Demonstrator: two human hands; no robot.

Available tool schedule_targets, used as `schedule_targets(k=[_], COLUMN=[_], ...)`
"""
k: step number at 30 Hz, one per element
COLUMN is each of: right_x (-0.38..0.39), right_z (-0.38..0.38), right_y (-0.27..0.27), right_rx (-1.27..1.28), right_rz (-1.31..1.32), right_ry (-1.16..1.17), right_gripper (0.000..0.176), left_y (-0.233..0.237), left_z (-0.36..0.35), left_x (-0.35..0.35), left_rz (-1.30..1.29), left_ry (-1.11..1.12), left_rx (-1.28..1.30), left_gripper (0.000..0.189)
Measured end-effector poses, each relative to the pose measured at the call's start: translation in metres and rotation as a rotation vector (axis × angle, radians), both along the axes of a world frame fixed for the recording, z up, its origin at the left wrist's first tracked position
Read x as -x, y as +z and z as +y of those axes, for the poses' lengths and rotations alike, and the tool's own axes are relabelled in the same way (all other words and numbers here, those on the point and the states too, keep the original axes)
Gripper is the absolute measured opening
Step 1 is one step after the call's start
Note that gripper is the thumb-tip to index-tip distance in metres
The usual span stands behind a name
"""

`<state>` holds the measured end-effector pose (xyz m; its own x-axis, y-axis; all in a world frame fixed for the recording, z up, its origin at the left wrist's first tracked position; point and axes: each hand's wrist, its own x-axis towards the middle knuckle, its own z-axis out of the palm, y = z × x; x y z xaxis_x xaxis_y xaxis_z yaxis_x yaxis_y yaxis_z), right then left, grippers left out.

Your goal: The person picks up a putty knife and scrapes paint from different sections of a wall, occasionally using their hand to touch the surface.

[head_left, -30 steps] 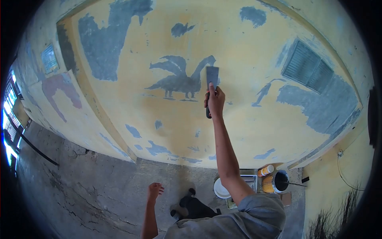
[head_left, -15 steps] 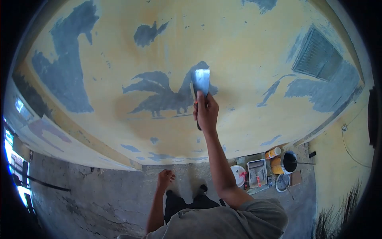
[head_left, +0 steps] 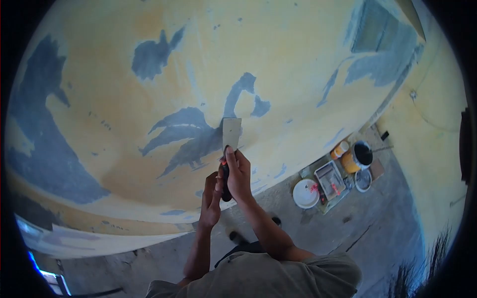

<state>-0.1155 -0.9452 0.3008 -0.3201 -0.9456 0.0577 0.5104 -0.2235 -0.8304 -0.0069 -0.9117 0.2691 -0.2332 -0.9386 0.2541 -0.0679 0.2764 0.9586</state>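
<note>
My right hand (head_left: 237, 174) grips the dark handle of a putty knife (head_left: 231, 133), thumb along the handle towards the blade. The wide blade points up the wall and looks pale and beige, overlapping a grey patch (head_left: 186, 134) in the yellow wall (head_left: 293, 54). My left hand (head_left: 211, 198) is raised beside the right one, its fingers closed together against the left side of the handle. Part of the handle is hidden by the fingers of both hands.
On the floor to the right are a white round lid or tub (head_left: 305, 193), a paint tray (head_left: 330, 179), a yellow bucket (head_left: 351, 162) with dark contents, an orange-and-white container (head_left: 340, 149) and a bowl (head_left: 363, 181). A grille (head_left: 372, 27) is set in the wall, upper right.
My left hand has risen from low by my side to the knife handle. The putty knife and my right hand have come lower and nearer my body. The view has tilted.
</note>
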Motion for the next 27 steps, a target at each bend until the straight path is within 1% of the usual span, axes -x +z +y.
schedule_targets(k=[1,3,4,5,6,7,8,9,11,17,18,20,23,24,26,27], right_x=[-0.01,-0.021,-0.025,-0.029,-0.033,-0.037,-0.041,-0.044,-0.046,-0.046,-0.045,-0.04,-0.033,-0.032,-0.036,-0.041], right_z=[0.001,0.004,0.005,0.007,0.008,0.007,0.006,0.003,-0.002,-0.001,-0.001,-0.005,-0.007,-0.003,0.006,0.011], right_y=[0.0,0.011,0.018,0.025,0.034,0.037,0.039,0.04,0.043,0.055,0.057,0.062,0.063,0.06,0.052,0.047], right_rx=[0.02,-0.001,0.004,0.011,-0.044,-0.04,0.002,0.045,0.051,0.071,0.089,0.105,0.135,0.13,0.131,0.066], right_rz=[-0.034,-0.117,-0.272,-0.427,-0.508,-0.527,-0.594,-0.659,-0.685,-0.785,-0.8,-0.825,-0.87,-0.852,-0.833,-0.812], right_ry=[-0.044,-0.056,-0.006,0.046,0.053,0.039,0.048,0.06,0.041,0.073,0.088,0.092,0.06,0.082,0.101,0.125], right_gripper=[0.037,0.035,0.034,0.032,0.03,0.03,0.03,0.03,0.031,0.032,0.032,0.033,0.033,0.032,0.031,0.03], left_y=[0.003,0.034,0.046,0.055,0.064,0.07,0.075,0.079,0.087,0.105,0.107,0.111,0.118,0.115,0.098,0.093], left_z=[-0.006,0.0,0.002,0.002,0.003,0.002,0.0,-0.002,-0.008,-0.005,-0.006,-0.01,-0.013,-0.011,0.002,0.006], left_x=[-0.004,-0.013,-0.013,-0.017,-0.021,-0.025,-0.028,-0.029,-0.029,-0.024,-0.023,-0.02,-0.01,-0.008,-0.012,-0.018], left_rz=[-0.105,0.064,0.04,0.021,-0.09,-0.2,-0.286,-0.302,-0.379,-0.496,-0.502,-0.523,-0.572,-0.57,-0.526,-0.526], left_ry=[0.009,-0.14,-0.081,-0.096,-0.06,-0.025,0.018,0.01,0.06,0.101,0.096,0.084,0.048,0.042,0.12,0.113], left_rx=[0.141,-0.265,-0.157,-0.157,-0.098,-0.035,-0.039,-0.035,-0.006,0.018,0.018,0.149,0.144,0.153,0.193,0.206], left_gripper=[0.042,0.045,0.042,0.042,0.038,0.034,0.028,0.028,0.027,0.02,0.02,0.017,0.016,0.016,0.019,0.019])
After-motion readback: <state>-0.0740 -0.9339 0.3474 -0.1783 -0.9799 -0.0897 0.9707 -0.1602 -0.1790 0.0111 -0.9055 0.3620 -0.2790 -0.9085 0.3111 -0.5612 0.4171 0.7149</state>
